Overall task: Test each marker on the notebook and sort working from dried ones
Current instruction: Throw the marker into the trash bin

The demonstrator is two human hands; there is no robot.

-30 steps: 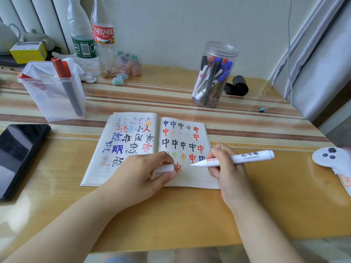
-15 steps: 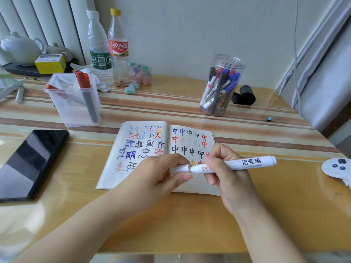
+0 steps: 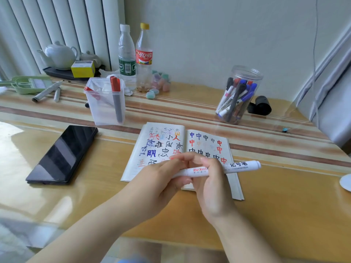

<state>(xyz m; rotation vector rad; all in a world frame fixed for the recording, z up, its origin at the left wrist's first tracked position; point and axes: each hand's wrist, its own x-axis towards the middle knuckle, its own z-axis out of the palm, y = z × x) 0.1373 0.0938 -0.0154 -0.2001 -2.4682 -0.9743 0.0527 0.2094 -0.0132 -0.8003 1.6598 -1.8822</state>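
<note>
White marker [image 3: 224, 168] held level just above the open notebook [image 3: 167, 147], near its front edge. Gripped mid-barrel by right hand [image 3: 210, 179], fingers curled round it. Left hand [image 3: 161, 177] clamped on the cap end, fingers bent tight. Behind the notebook to its right, clear jar [image 3: 237, 95] packed with markers. Behind to its left, square tub [image 3: 105, 101] with red-capped pens. Left of the notebook, dark phone [image 3: 62, 154] flat on the table.

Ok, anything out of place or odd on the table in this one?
Mostly orderly. Two grey markers lie loose on the table's far left, outside both the square tub and the round jar. Nothing looks spilled or damaged.
</note>
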